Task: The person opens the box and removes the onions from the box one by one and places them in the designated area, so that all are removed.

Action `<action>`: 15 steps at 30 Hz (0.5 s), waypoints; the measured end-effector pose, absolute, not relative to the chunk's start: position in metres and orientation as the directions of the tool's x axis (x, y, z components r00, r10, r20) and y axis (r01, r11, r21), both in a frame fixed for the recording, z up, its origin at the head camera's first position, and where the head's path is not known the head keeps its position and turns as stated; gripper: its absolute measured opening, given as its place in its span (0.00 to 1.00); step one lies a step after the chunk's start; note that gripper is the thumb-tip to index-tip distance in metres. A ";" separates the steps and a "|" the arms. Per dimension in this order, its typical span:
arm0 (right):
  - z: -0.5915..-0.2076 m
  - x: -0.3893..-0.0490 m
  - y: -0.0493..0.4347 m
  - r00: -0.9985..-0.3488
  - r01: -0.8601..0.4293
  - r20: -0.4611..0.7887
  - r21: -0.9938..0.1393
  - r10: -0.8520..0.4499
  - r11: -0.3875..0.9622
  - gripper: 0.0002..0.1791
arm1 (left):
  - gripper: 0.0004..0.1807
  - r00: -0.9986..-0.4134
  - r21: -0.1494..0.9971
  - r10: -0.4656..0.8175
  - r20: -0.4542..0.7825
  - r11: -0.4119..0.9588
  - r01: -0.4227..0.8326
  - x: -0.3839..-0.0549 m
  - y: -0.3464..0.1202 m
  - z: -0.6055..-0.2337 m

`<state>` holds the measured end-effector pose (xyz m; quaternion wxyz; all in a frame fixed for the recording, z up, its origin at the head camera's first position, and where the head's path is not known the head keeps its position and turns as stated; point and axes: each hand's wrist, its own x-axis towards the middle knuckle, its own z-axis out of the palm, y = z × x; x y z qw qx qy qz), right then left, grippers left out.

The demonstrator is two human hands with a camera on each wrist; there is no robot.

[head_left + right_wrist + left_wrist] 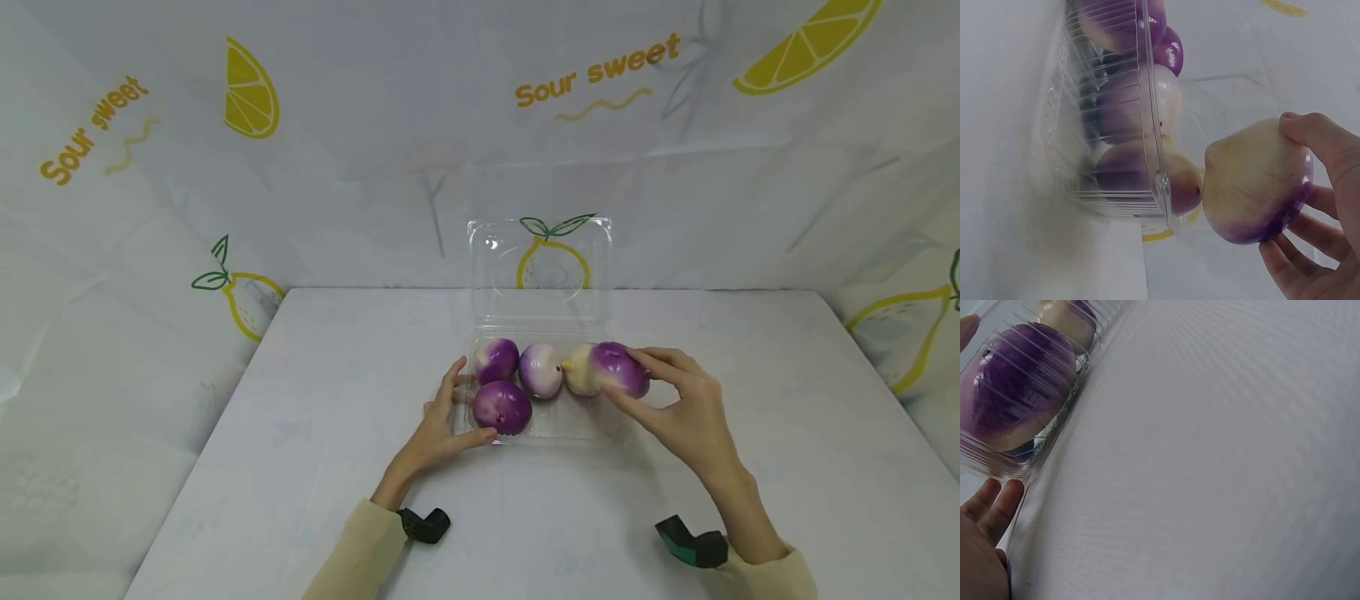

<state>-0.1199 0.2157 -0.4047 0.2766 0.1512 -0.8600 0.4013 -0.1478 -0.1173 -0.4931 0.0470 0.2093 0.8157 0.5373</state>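
My right hand (686,408) holds a purple-and-cream turnip (1257,184) between thumb and fingers, at the right part of a clear plastic clamshell box (555,429). Several more turnips sit inside the box: two purple ones at the left, one behind (496,360) and one in front (502,407), with a paler turnip (541,371) beside them. Another turnip (1147,172) in the box shows near the held one in the right wrist view. My left hand (435,433) is spread round the box's left front corner, fingers fairly straight, fingertips against its side.
The box's transparent lid (540,271) stands raised at the back. A white table (337,417) carries the box. Behind the table hangs a white cloth (375,125) printed with lemons and lettering.
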 end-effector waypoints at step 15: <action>-0.416 -0.128 0.246 -0.839 -0.312 0.519 -0.702 0.160 0.640 0.28 | 0.63 -0.903 0.893 0.396 0.164 0.329 0.307 -0.148 -0.117 -0.494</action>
